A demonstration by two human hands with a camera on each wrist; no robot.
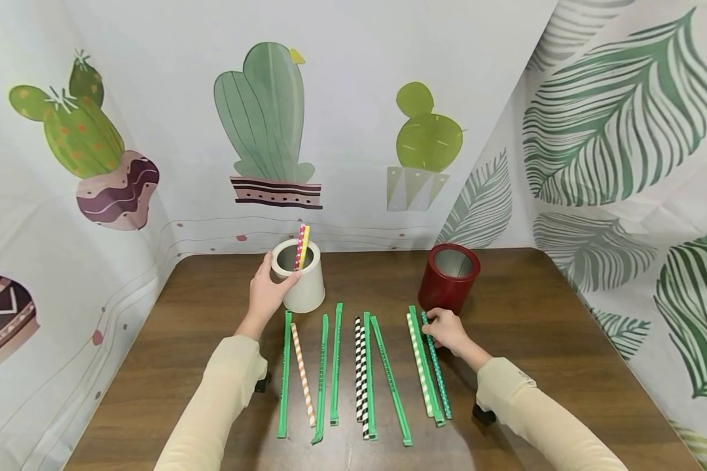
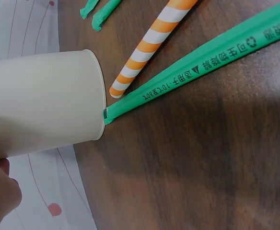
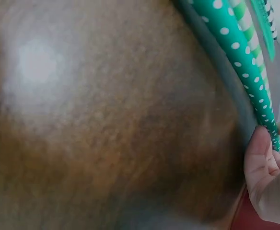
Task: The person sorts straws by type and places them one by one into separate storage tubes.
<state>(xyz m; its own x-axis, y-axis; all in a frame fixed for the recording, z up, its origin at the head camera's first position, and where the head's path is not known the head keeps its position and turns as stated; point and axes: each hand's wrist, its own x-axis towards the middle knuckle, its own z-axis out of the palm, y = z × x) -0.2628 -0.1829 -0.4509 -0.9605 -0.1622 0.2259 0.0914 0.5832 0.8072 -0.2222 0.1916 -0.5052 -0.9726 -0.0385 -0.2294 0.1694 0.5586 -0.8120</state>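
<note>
My left hand [image 1: 265,291] holds the white can [image 1: 308,293] from its left side, thumb on the front near the rim. A pink dotted straw [image 1: 300,247] and a yellow straw [image 1: 305,248] lean inside it, their tops above the rim. On the right, my right hand [image 1: 449,331] pinches the upper end of a teal straw with white dots [image 1: 438,373]. That dotted straw [image 3: 248,62] also shows in the right wrist view, running up from my fingertips. The red can [image 1: 444,288] stands just behind this hand, its mouth showing no straws.
Between my arms, several green-wrapped straws [image 1: 322,379] lie on the brown table [image 1: 200,301]. Among them are an orange-striped straw [image 1: 304,376], black-and-white striped straws [image 1: 359,373] and a pale green striped straw [image 1: 419,366]. A printed cloth [image 1: 353,131] hangs behind the table.
</note>
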